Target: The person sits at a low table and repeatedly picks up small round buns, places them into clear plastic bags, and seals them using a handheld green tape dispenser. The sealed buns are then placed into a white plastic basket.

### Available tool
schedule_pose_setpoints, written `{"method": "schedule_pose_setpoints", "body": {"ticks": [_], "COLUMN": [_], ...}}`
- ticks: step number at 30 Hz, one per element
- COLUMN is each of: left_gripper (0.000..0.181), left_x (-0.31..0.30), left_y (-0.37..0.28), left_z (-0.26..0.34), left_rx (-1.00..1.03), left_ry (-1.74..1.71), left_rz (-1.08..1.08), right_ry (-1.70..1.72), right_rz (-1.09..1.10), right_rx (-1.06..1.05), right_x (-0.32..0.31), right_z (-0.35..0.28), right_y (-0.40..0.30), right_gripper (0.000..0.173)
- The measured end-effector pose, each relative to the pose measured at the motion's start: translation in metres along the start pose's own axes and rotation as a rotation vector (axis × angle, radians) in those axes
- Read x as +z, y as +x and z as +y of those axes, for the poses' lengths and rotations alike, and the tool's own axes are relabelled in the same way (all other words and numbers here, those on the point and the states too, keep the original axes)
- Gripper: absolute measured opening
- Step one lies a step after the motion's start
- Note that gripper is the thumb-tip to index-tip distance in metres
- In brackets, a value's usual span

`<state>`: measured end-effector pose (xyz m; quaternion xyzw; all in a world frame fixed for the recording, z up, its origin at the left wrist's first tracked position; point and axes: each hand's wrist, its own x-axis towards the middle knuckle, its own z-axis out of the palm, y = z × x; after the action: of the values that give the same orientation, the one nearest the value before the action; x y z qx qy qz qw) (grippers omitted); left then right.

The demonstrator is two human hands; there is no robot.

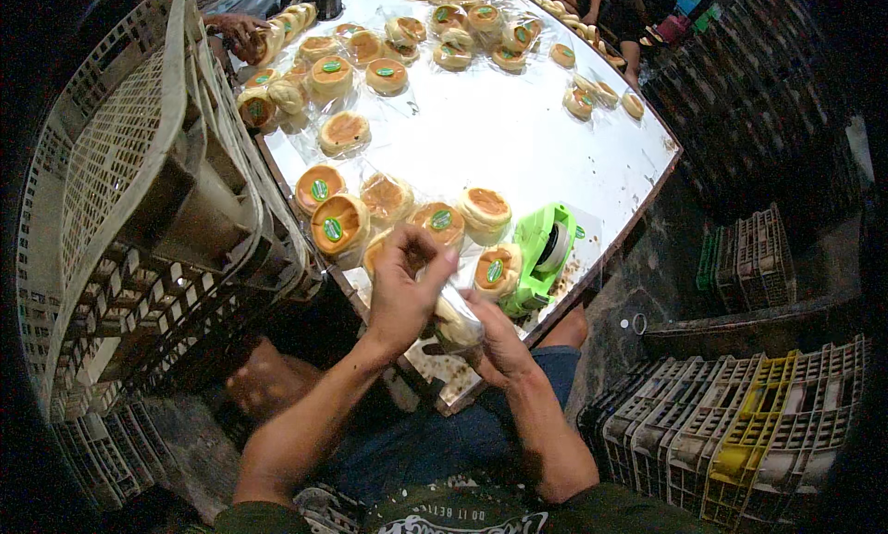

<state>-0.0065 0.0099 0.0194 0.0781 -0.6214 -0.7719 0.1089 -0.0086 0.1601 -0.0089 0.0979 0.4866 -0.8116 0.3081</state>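
Note:
My right hand [503, 346] is closed around the side of a round bun in a clear plastic wrapper [459, 319], tilted on its edge near the table's corner. Raised just above and left of this bun, my left hand [409, 284] has its thumb and index finger brought close together; whether they pinch any plastic cannot be made out. Several wrapped buns [483, 211] lie on the white table [485, 131] just beyond my hands, some bearing green oval stickers. Right of them stands a bright green tape dispenser [541, 256] with a roll in it, beside a stickered bun [497, 270].
More wrapped buns [331, 76] cover the table's far left and far side. Tall plastic crates [173, 159] rise against the left edge; stacked crates [735, 430] stand low at right. Another person's hand [243, 34] touches buns at the far left. Other people sit beyond the far edge.

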Motion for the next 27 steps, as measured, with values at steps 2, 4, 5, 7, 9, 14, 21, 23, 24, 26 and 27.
{"method": "schedule_pose_setpoints", "body": {"ticks": [2,4,5,7,9,14,21,23,24,26,27], "left_gripper": [0.045,0.061,0.067,0.068,0.064,0.059,0.056,0.056,0.056,0.057,0.058], "left_x": [-0.005,-0.024,-0.032,-0.041,-0.054,-0.067,-0.042,-0.049,-0.038,-0.015,-0.001], "left_y": [0.008,0.009,0.008,0.015,0.023,0.027,0.04,0.035,0.034,0.039,0.049], "left_z": [0.004,0.003,0.001,-0.007,-0.007,-0.02,-0.086,-0.096,-0.091,-0.07,-0.057], "left_rx": [-0.125,-0.202,-0.149,0.004,0.175,-0.12,-0.282,-0.081,-0.013,-0.014,-0.084], "left_ry": [-0.268,-0.138,-0.029,0.258,0.449,0.706,0.829,1.195,1.261,1.177,1.031], "left_rz": [0.096,-0.058,-0.058,-0.08,-0.228,-0.774,-0.686,-0.406,-0.275,-0.168,-0.203], "right_ry": [-0.042,-0.085,-0.171,-1.06,-1.682,-1.891,-1.601,-1.404,-1.341,-1.03,-0.878], "right_rz": [-0.009,0.022,0.024,-0.028,-0.028,-0.017,-0.042,0.224,0.337,0.321,0.291], "right_rx": [-0.238,-0.21,-0.15,-0.416,-0.254,-0.32,-0.269,-0.418,-0.516,-0.606,-0.604], "right_x": [0.007,0.013,0.011,-0.03,-0.055,-0.05,-0.048,-0.05,-0.06,-0.065,-0.073], "right_z": [-0.006,-0.026,-0.035,-0.053,-0.074,-0.077,-0.051,-0.072,-0.092,-0.126,-0.13], "right_y": [0.011,0.027,0.038,0.087,0.137,0.171,0.183,0.168,0.154,0.101,0.08], "right_gripper": [0.026,0.017,0.014,0.018,0.03,0.049,0.055,0.042,0.044,0.062,0.065]}}
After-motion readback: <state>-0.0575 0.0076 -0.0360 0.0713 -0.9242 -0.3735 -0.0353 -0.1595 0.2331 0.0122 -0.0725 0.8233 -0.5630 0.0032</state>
